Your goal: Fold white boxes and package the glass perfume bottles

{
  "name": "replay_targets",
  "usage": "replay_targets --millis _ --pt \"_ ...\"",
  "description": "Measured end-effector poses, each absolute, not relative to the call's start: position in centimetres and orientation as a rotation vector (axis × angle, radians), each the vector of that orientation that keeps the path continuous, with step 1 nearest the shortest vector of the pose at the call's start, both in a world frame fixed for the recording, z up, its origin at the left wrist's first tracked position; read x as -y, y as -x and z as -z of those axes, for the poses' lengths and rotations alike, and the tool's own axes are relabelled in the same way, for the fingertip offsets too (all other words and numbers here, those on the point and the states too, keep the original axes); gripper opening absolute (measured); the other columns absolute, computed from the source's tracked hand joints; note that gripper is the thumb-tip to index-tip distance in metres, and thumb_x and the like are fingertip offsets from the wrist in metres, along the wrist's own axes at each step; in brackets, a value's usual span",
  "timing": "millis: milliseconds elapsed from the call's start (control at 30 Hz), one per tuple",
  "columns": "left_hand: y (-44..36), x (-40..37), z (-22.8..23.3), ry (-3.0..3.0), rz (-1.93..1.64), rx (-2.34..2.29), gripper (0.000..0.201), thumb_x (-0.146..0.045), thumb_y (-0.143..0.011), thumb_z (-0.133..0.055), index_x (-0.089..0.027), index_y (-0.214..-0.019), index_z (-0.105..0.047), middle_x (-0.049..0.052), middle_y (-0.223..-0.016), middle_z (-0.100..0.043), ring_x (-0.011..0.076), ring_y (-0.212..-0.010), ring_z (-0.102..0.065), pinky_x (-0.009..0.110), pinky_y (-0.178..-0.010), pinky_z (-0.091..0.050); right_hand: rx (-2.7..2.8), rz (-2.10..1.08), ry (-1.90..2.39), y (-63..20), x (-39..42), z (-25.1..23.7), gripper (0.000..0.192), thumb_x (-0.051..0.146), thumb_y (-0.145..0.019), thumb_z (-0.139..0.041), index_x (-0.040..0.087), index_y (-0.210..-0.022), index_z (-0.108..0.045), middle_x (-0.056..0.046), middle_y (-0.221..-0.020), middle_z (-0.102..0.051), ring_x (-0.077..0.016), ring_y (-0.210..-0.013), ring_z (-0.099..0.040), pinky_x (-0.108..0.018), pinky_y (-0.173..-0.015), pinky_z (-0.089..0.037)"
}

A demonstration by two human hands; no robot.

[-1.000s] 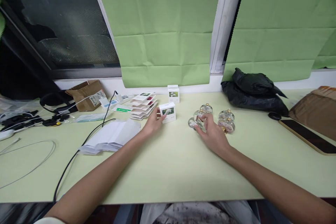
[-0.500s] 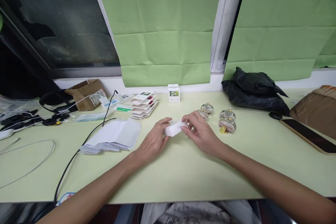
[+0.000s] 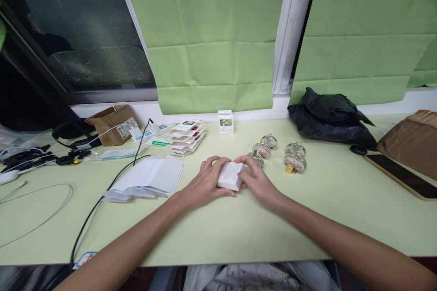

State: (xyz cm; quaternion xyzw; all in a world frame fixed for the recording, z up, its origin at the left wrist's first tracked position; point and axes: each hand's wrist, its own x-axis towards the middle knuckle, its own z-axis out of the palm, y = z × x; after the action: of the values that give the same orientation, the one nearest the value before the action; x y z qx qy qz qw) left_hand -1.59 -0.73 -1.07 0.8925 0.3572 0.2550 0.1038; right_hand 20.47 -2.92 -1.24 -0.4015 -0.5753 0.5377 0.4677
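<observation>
A small white box (image 3: 231,175) lies in the middle of the pale green table (image 3: 218,227), held from both sides. My left hand (image 3: 206,183) grips its left side and my right hand (image 3: 256,179) grips its right side. Just behind my right hand stand several small round glass bottles (image 3: 273,151) with gold caps. A second small white box (image 3: 226,122) with a flower picture stands upright at the back of the table by the wall.
A fanned stack of flat cards (image 3: 187,136) and a pile of white folded sheets (image 3: 146,178) lie left of the hands. A black cable (image 3: 102,198), a brown carton (image 3: 112,122), a black bag (image 3: 331,118), a phone (image 3: 399,175) and a brown parcel (image 3: 413,138) ring the work area.
My left hand brought the white box from the back toward the table's middle. My right hand left the glass bottles and took the box's other side; the box now lies flat.
</observation>
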Motion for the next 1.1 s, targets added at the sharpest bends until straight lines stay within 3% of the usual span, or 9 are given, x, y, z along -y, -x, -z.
replay_targets --millis 133,267,567,767,967,1100 --pt "1.5 0.3 1.4 -2.661 -0.776 -0.934 0.093 -0.068 -0.080 -0.079 -0.029 -0.156 -0.039 0.016 -0.143 -0.057 0.0375 -0.132 -0.052 0.052 -0.108 -0.046 1.405 -1.229 0.981 -20.3 2.8 1.8 0.034 0.022 -0.084 -0.053 0.026 -0.117 -0.057 -0.004 -0.125 -0.063 -0.0232 -0.111 -0.064 -0.032 -0.084 -0.057" --pt "1.7 0.6 1.2 -2.663 -0.792 -0.916 0.088 -0.066 -0.088 -0.071 -0.029 -0.159 -0.037 0.017 -0.143 -0.055 0.0361 -0.129 -0.052 0.051 -0.106 -0.046 1.401 -1.295 0.915 -20.3 3.0 1.8 0.032 0.025 -0.087 -0.056 0.027 -0.119 -0.059 -0.004 -0.129 -0.062 -0.0245 -0.120 -0.059 -0.033 -0.088 -0.055" --pt "1.7 1.2 0.7 -2.533 -0.817 -0.977 0.081 -0.064 -0.081 -0.081 -0.027 -0.145 -0.048 0.013 -0.133 -0.055 0.0324 -0.122 -0.050 0.046 -0.100 -0.048 1.415 -1.365 0.777 -20.6 2.9 2.1 0.026 0.026 -0.091 -0.062 0.028 -0.117 -0.060 -0.003 -0.123 -0.061 -0.0232 -0.112 -0.061 -0.035 -0.089 -0.054" --pt "2.1 0.8 1.0 -2.531 -0.833 -1.011 0.087 -0.064 -0.076 -0.085 -0.027 -0.145 -0.047 0.013 -0.135 -0.054 0.0339 -0.126 -0.049 0.048 -0.103 -0.046 1.455 -1.293 0.861 -20.9 2.8 2.6 0.037 0.019 -0.090 -0.053 0.029 -0.125 -0.057 -0.004 -0.130 -0.061 -0.0244 -0.114 -0.061 -0.036 -0.087 -0.056" --pt "2.9 0.5 1.1 -2.226 -0.872 -1.091 0.079 -0.057 -0.086 -0.081 -0.028 -0.147 -0.040 0.012 -0.142 -0.050 0.0315 -0.130 -0.052 0.046 -0.106 -0.047 1.790 -0.744 0.928 -22.2 3.0 1.1 0.037 0.009 -0.091 -0.046 0.028 -0.117 -0.065 -0.007 -0.142 -0.056 -0.0291 -0.132 -0.052 -0.045 -0.101 -0.050" --pt "2.9 0.8 1.0 -2.176 -0.867 -1.153 0.085 -0.058 -0.082 -0.084 -0.029 -0.147 -0.038 0.012 -0.144 -0.052 0.0320 -0.130 -0.055 0.045 -0.104 -0.049 2.025 -0.345 0.888 -22.6 3.6 0.3 0.040 0.005 -0.094 -0.048 0.029 -0.121 -0.065 -0.008 -0.140 -0.060 -0.0318 -0.136 -0.048 -0.054 -0.113 -0.041"
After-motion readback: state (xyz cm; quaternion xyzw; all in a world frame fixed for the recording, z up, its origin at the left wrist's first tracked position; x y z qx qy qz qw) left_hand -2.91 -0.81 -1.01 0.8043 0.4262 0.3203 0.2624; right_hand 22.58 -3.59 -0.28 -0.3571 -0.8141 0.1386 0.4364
